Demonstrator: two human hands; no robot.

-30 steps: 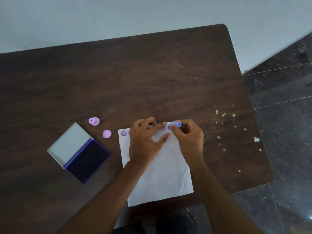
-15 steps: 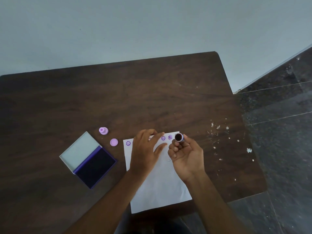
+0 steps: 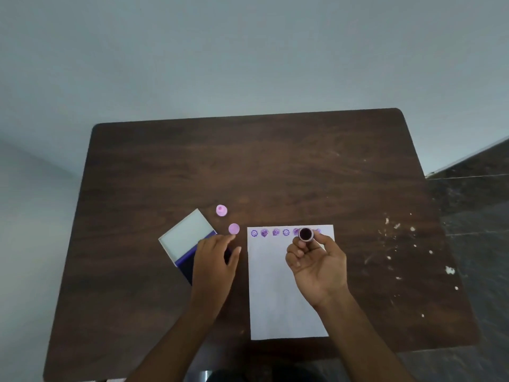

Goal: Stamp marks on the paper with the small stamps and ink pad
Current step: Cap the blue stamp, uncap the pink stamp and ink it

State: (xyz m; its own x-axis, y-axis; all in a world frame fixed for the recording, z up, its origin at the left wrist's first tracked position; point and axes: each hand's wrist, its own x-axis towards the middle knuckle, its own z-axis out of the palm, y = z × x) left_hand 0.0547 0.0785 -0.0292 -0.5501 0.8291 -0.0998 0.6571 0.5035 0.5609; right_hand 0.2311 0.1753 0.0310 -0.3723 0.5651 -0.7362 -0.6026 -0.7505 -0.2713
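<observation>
A white paper (image 3: 278, 293) lies on the dark wooden table (image 3: 248, 166), with a row of several purple marks along its top edge. My right hand (image 3: 316, 264) hovers over the paper, palm up, pinching a small blue stamp (image 3: 305, 234) with its inked face turned toward me. My left hand (image 3: 213, 261) rests with fingers spread on the open purple ink pad (image 3: 187, 264), whose white lid (image 3: 186, 235) lies flat behind it. Two pink stamps (image 3: 221, 210) (image 3: 233, 229) stand between the pad and the paper.
White flecks (image 3: 396, 226) are scattered over the table's right side. The table's right edge borders a dark tiled floor (image 3: 473, 205); a pale wall rises behind the far edge.
My left hand left the paper and moved left onto the ink pad. My right hand lifted the blue stamp and turned its face upward. The camera view pulled back and up.
</observation>
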